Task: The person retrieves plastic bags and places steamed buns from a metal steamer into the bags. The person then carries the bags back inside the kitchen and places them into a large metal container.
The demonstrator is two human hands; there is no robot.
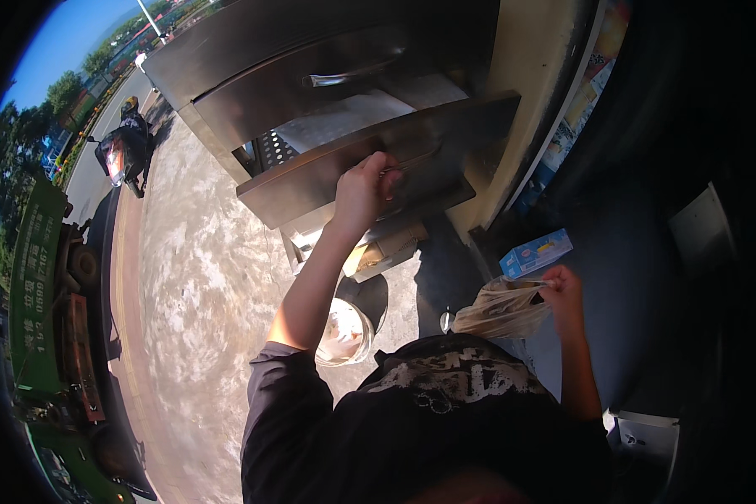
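Observation:
My left hand [368, 183] is curled around the handle of a stainless-steel drawer [309, 170], which stands pulled partway out of a metal cabinet [252, 101]. Inside the drawer are a perforated metal tray [273, 150] and a whitish sheet [353, 116], perhaps plastic or paper. At lower right, my right hand [562, 293] pinches the top of a thin translucent plastic bag [501, 309]. The bag hangs near my body with brownish contents that I cannot make out. Just beyond it lies a blue printed carton [535, 253].
A whitish bucket [346, 334] with things in it stands on the concrete floor [208, 302]. Under the drawer sits an open cardboard box [394, 252]. A beige wall edge [523, 69] borders the cabinet. Outside are a parked scooter [123, 151] and a green truck [38, 302].

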